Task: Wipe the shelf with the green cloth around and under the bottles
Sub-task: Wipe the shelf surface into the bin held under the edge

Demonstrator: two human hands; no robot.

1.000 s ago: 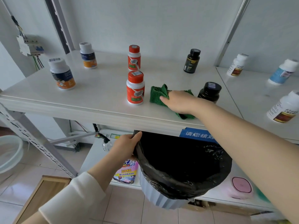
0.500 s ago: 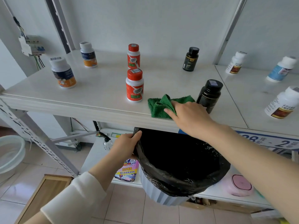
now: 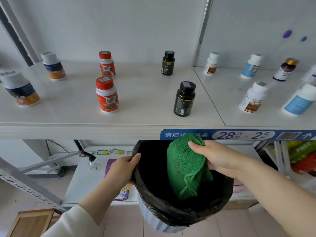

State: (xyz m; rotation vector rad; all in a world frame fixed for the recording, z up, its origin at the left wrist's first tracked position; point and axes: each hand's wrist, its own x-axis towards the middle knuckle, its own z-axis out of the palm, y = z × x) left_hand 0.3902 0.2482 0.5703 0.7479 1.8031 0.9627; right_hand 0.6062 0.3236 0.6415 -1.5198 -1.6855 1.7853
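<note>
Pinches the green cloth (image 3: pixel 185 166) in the right hand (image 3: pixel 220 157), thumb and curled fingers clamped on its upper fold, directly over the mouth of the bin (image 3: pixel 159 223). Hangs bunched below that grip, lower corners dipping inside the black liner (image 3: pixel 171 213) of the bin; touching the liner or not, impossible to tell against the dark. Covers most of the right fingers.

Grips the left rim of the bin with the left hand (image 3: pixel 123 166), fingers curled over the liner's edge and their tips lost inside. Shows only a strip of the bin's grey ribbed wall; inside, nothing but black.

Just above the far rim of the bin, a blue label strip (image 3: pixel 239 135), some characters hidden by the top of the cloth. Above and behind the bin, the shelf (image 3: pixel 145 108), with bottles standing upright and well apart:
- straight above the bin, a black bottle (image 3: pixel 184 99), and a second black bottle (image 3: pixel 168 63) further back
- up and left of the bin, two red-capped bottles (image 3: pixel 106 95), one behind the other
- far left of the bin, white bottles (image 3: pixel 20 89), smeared, labels unreadable
- up and right of the bin, more white bottles (image 3: pixel 253 98), the outermost blurred and cut by the frame edge

Left of the bin, half hidden behind the left wrist, a purple packet (image 3: pixel 122 194).
</note>
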